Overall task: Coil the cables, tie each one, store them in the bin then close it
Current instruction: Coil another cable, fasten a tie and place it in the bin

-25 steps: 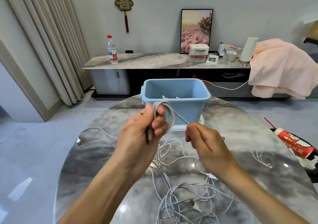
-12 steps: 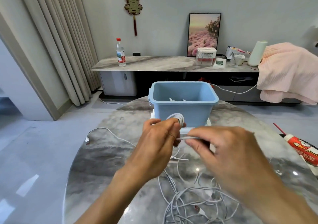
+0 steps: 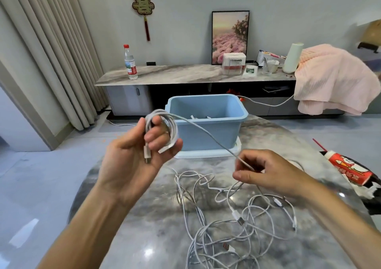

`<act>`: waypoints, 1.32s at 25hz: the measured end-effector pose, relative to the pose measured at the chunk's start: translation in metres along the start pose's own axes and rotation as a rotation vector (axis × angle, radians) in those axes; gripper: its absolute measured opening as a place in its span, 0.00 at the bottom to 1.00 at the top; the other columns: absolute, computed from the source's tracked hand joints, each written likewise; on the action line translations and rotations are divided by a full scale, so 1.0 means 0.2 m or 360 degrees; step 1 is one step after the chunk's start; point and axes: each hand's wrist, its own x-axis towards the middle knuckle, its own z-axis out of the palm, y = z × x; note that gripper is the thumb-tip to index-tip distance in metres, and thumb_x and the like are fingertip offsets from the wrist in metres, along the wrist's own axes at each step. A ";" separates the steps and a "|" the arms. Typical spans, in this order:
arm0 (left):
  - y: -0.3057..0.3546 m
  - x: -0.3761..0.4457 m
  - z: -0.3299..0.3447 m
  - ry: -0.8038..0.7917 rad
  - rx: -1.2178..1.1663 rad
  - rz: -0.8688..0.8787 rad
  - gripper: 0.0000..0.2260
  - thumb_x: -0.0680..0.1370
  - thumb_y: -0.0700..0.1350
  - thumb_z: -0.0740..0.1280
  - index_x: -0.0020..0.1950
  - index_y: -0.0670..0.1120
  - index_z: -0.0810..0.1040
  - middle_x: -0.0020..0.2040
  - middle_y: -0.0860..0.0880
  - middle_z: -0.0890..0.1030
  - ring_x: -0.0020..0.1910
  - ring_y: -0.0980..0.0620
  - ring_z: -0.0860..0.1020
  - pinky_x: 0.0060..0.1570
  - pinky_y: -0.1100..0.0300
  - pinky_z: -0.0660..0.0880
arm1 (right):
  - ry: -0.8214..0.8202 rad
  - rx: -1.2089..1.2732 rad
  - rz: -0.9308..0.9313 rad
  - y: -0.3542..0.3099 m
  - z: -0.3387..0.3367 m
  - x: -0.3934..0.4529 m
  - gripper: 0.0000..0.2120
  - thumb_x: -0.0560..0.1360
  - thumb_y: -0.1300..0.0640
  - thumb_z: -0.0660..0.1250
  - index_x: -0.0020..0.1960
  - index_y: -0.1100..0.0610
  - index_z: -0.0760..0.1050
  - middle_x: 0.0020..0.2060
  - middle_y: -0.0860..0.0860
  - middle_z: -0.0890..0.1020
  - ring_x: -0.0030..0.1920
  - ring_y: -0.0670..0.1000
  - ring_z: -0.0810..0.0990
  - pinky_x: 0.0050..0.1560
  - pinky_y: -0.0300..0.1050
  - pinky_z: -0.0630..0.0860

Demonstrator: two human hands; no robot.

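Grey marbled stone forms the round bench (image 3: 148,217), and a loose tangle of white charging cables (image 3: 237,223) sprawls over its near right part, plugs showing here and there among the loops. A pale blue open plastic bin (image 3: 206,128) stands at the far edge on a flat white lid (image 3: 208,154); a few white cable ends show inside it. A red paper cup with a straw (image 3: 348,169) lies tipped at the right edge. Beyond the bench, a long marble-topped sideboard (image 3: 181,75) carries a clear water bottle with a red cap (image 3: 129,62), a framed flower picture (image 3: 229,37) and a white box (image 3: 234,63), while a pink blanket (image 3: 332,83) hangs over its right end.

The left hand (image 3: 136,155) is raised in front of the bin, palm toward the camera, its fingers curled through a small coil of white cable (image 3: 162,128), with one plug hanging down over the palm. From the coil a single strand runs down to the right hand (image 3: 268,175), which pinches it between thumb and fingertips just above the tangle.
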 end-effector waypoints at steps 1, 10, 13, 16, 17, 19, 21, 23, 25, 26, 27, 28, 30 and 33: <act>0.03 0.00 -0.03 -0.0033 -0.0060 0.0043 0.14 0.85 0.45 0.52 0.50 0.43 0.76 0.35 0.53 0.67 0.32 0.56 0.69 0.58 0.52 0.75 | -0.0031 0.0065 -0.0001 -0.02 0.01 0.00 0.19 0.67 0.34 0.70 0.48 0.48 0.79 0.38 0.50 0.78 0.34 0.44 0.70 0.37 0.38 0.68; 0.39 -0.05 -0.30 0.0292 -0.0571 0.0756 0.07 0.81 0.39 0.60 0.49 0.39 0.77 0.33 0.49 0.71 0.30 0.52 0.72 0.45 0.53 0.77 | 0.0856 -0.0196 0.0826 0.25 -0.01 0.01 0.36 0.74 0.30 0.58 0.26 0.63 0.69 0.23 0.55 0.72 0.28 0.53 0.72 0.35 0.47 0.66; 0.41 -0.05 -0.31 0.0400 -0.0538 0.0814 0.08 0.81 0.39 0.60 0.47 0.39 0.78 0.32 0.50 0.71 0.30 0.53 0.72 0.44 0.55 0.76 | 0.1107 0.0107 0.1271 0.42 0.00 0.01 0.28 0.79 0.40 0.61 0.30 0.59 0.69 0.24 0.56 0.71 0.28 0.55 0.68 0.31 0.46 0.63; 0.44 -0.07 -0.31 0.0390 -0.0601 0.0842 0.10 0.83 0.39 0.59 0.47 0.39 0.79 0.32 0.50 0.72 0.30 0.52 0.73 0.45 0.55 0.75 | 0.1306 0.0975 0.1481 0.47 -0.01 -0.02 0.23 0.81 0.45 0.61 0.32 0.54 0.62 0.23 0.51 0.62 0.26 0.49 0.55 0.24 0.36 0.55; 0.43 -0.07 -0.30 0.0400 -0.0571 0.0818 0.10 0.82 0.39 0.59 0.47 0.40 0.78 0.32 0.50 0.72 0.30 0.53 0.73 0.45 0.56 0.76 | 0.1304 0.0955 0.1493 0.48 -0.01 -0.02 0.23 0.82 0.45 0.61 0.32 0.54 0.62 0.24 0.51 0.63 0.26 0.49 0.56 0.25 0.37 0.56; 0.36 -0.05 -0.22 0.0468 -0.0314 0.0678 0.09 0.82 0.41 0.58 0.46 0.43 0.76 0.33 0.53 0.69 0.30 0.57 0.70 0.43 0.59 0.76 | 0.1098 0.0238 0.1468 0.47 -0.05 -0.02 0.23 0.81 0.45 0.61 0.33 0.59 0.70 0.31 0.56 0.77 0.29 0.54 0.69 0.31 0.43 0.67; 0.22 -0.03 -0.11 0.0505 0.0102 0.0436 0.11 0.83 0.44 0.56 0.43 0.47 0.73 0.32 0.55 0.67 0.29 0.59 0.68 0.41 0.63 0.75 | 0.0872 -0.0652 0.1188 0.33 -0.08 0.00 0.18 0.79 0.43 0.62 0.45 0.57 0.79 0.49 0.56 0.83 0.46 0.59 0.79 0.47 0.51 0.76; 0.04 0.00 0.01 0.0471 0.0503 0.0221 0.10 0.81 0.46 0.57 0.42 0.47 0.71 0.31 0.54 0.66 0.28 0.57 0.67 0.41 0.60 0.74 | 0.0846 -0.0364 0.0522 0.07 -0.03 0.02 0.16 0.77 0.43 0.66 0.61 0.49 0.76 0.59 0.47 0.80 0.58 0.54 0.78 0.56 0.50 0.75; -0.12 0.01 0.09 0.0386 0.0868 0.0128 0.09 0.78 0.47 0.59 0.42 0.44 0.72 0.30 0.51 0.69 0.29 0.55 0.70 0.43 0.55 0.75 | 0.0450 0.0375 -0.0016 -0.20 0.09 0.03 0.23 0.75 0.43 0.69 0.68 0.46 0.71 0.61 0.42 0.79 0.62 0.47 0.78 0.60 0.43 0.74; -0.18 0.01 0.11 0.0341 0.0998 0.0104 0.10 0.79 0.47 0.59 0.42 0.43 0.73 0.30 0.50 0.71 0.30 0.54 0.71 0.44 0.54 0.75 | 0.0246 0.0625 -0.0182 -0.29 0.14 0.03 0.23 0.76 0.45 0.68 0.69 0.48 0.71 0.62 0.45 0.80 0.61 0.48 0.79 0.60 0.42 0.75; -0.21 0.00 0.12 0.0304 0.1076 0.0092 0.11 0.79 0.47 0.58 0.42 0.42 0.73 0.30 0.50 0.71 0.30 0.54 0.71 0.44 0.54 0.75 | 0.0157 0.0840 -0.0237 -0.33 0.18 0.02 0.21 0.77 0.46 0.65 0.68 0.52 0.73 0.61 0.50 0.82 0.57 0.52 0.81 0.57 0.44 0.77; -0.23 0.00 0.12 0.0284 0.1121 0.0096 0.12 0.80 0.46 0.58 0.42 0.42 0.74 0.30 0.50 0.70 0.30 0.53 0.70 0.44 0.55 0.74 | 0.0173 0.1065 -0.0173 -0.36 0.19 0.00 0.21 0.78 0.45 0.61 0.65 0.56 0.76 0.58 0.55 0.83 0.51 0.56 0.83 0.51 0.48 0.79; -0.23 0.00 0.10 0.0296 0.1210 0.0148 0.12 0.81 0.48 0.58 0.43 0.42 0.74 0.30 0.52 0.68 0.29 0.54 0.67 0.41 0.59 0.73 | 0.0265 0.1389 0.0161 -0.38 0.11 -0.02 0.28 0.78 0.39 0.55 0.59 0.62 0.78 0.55 0.63 0.83 0.41 0.60 0.81 0.39 0.53 0.80; -0.26 0.02 0.07 0.0385 0.1261 0.0129 0.13 0.82 0.47 0.57 0.43 0.42 0.75 0.28 0.54 0.66 0.29 0.56 0.64 0.38 0.62 0.73 | -0.0091 0.1271 0.0320 -0.40 0.03 -0.08 0.28 0.76 0.37 0.59 0.55 0.61 0.80 0.41 0.63 0.84 0.32 0.58 0.79 0.34 0.48 0.78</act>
